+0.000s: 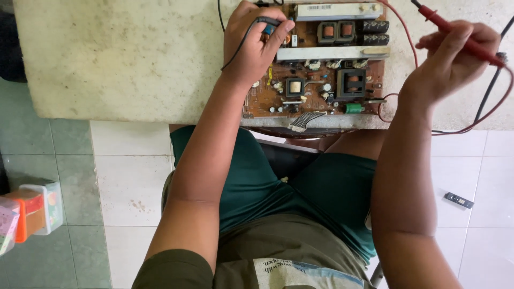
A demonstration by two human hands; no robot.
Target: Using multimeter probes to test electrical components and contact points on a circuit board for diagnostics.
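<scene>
A brown circuit board lies flat at the near edge of the desk, directly in front of the seated person, crowded with coils, black capacitors and pale metal heat sinks; a small bundle of grey wires hangs off its near edge. The left hand sits over the board's left far corner, fingers curled tight around a black probe whose tip is pressed down toward the board, its black lead trailing across the back of the wrist. The right hand is raised to the right of the board and clear of it, pinching a red probe between thumb and fingers, the probe slanting up toward the far left. Its red lead loops along the right end of the desk and back round beside the board. The desk top is pale, stained and worn. Below lies a floor of white and grey-green tiles; on it, at the left edge of view, stands a clear plastic box with an orange part, and at the right a small dark flat part.
</scene>
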